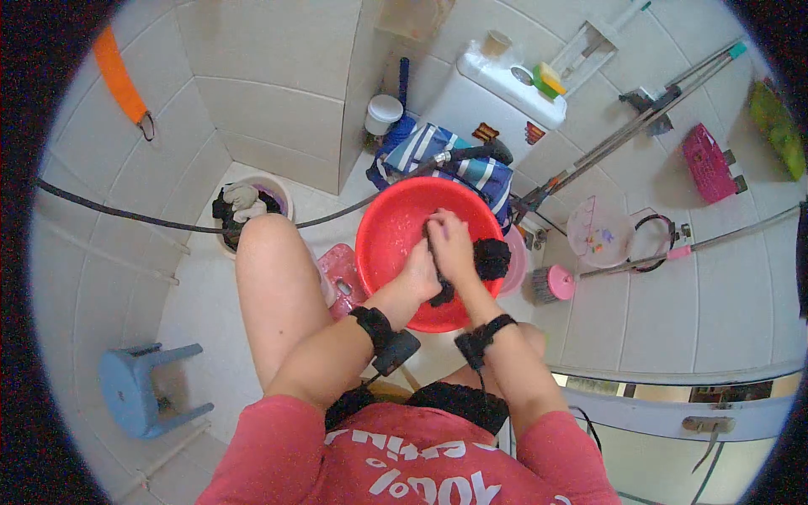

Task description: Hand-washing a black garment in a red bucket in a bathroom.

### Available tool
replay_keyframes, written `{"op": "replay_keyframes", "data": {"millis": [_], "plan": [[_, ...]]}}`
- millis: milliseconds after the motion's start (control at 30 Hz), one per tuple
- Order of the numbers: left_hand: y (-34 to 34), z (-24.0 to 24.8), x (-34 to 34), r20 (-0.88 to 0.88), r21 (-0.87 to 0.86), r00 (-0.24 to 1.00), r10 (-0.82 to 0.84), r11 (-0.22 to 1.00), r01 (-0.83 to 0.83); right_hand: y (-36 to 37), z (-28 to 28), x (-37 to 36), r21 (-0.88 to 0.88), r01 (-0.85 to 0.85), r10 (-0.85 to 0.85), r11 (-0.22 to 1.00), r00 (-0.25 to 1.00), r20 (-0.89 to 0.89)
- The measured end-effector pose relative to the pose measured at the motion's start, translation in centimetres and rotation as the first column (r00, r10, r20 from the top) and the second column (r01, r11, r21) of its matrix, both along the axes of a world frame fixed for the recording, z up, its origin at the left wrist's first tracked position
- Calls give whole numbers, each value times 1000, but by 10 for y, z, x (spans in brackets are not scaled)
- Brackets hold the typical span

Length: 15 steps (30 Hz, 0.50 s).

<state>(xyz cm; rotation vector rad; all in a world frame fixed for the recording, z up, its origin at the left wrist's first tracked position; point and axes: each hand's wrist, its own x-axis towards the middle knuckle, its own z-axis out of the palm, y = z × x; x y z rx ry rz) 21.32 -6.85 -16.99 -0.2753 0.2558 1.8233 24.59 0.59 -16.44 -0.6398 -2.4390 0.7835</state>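
Both of my hands are together inside a round red basin [389,240] between my knees. A dark black cloth [491,258] bunches up against the basin's right side, and part of it runs between my hands. My left hand [418,273] is closed round the cloth from the left. Against it, a little higher, my right hand [453,244] presses its bent fingers over the same cloth. The fingers partly hide the piece between them. Water or suds seem to shine on the basin's bottom.
A pale bucket [288,195] of clothes stands at the left, with a shower hose [172,221] stretched across it. A pink stool [338,271] is by the basin; a blue stool [126,389] lies tipped at lower left. Behind the basin is a striped blue bag [425,147].
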Motion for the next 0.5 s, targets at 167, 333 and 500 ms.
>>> {"op": "replay_keyframes", "data": {"millis": [167,333,500], "plan": [[49,-18,16,31,120,999,-8,993,5,15,28,27,-138,14,-17,990,1000,-18],[43,-7,10,65,-128,998,20,992,-11,-12,69,36,-581,-27,-79,814,985,-155],[41,14,21,78,-89,993,-87,992,94,10,84,28,-499,286,-381,818,919,-98]]}}
